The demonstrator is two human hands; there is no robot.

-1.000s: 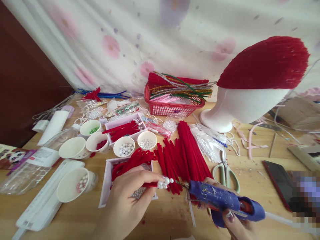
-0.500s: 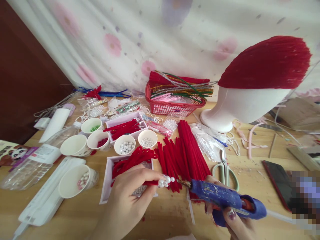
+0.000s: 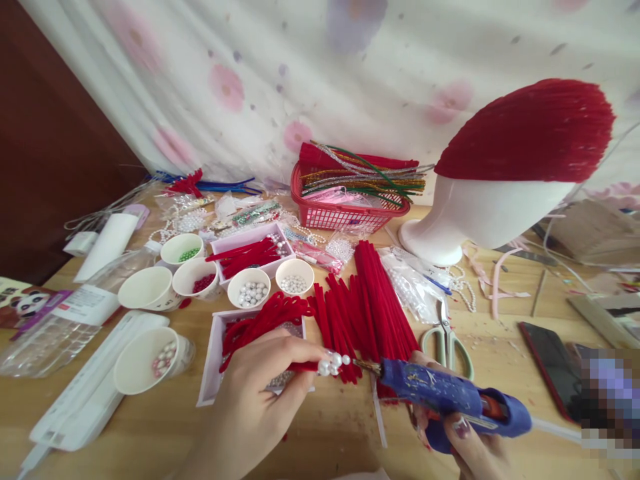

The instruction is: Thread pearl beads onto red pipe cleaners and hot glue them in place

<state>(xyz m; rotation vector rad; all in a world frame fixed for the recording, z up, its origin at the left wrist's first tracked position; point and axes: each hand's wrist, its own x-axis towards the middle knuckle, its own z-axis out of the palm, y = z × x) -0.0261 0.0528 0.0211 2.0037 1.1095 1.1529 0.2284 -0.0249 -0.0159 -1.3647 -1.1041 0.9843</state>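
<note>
Your left hand point(image 3: 260, 400) pinches a pearl-tipped red stem point(image 3: 327, 364), holding its pearls at the nozzle; your right hand point(image 3: 463, 440) is closed around the blue glue gun point(image 3: 450, 397), which points leftward.

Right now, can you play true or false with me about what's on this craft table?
1. The right hand holds a blue glue gun. True.
2. The left hand pinches a red stem tipped with white pearls. True.
3. The glue gun's nozzle points away from the pearls. False: its tip sits right beside them.
4. The scissors are in the red basket. False: they lie on the table, and the basket holds colored pipe cleaners.
5. The white mannequin head wears a green covering. False: its covering is red.
6. A pile of red pipe cleaners lies behind the hands. True.
</note>
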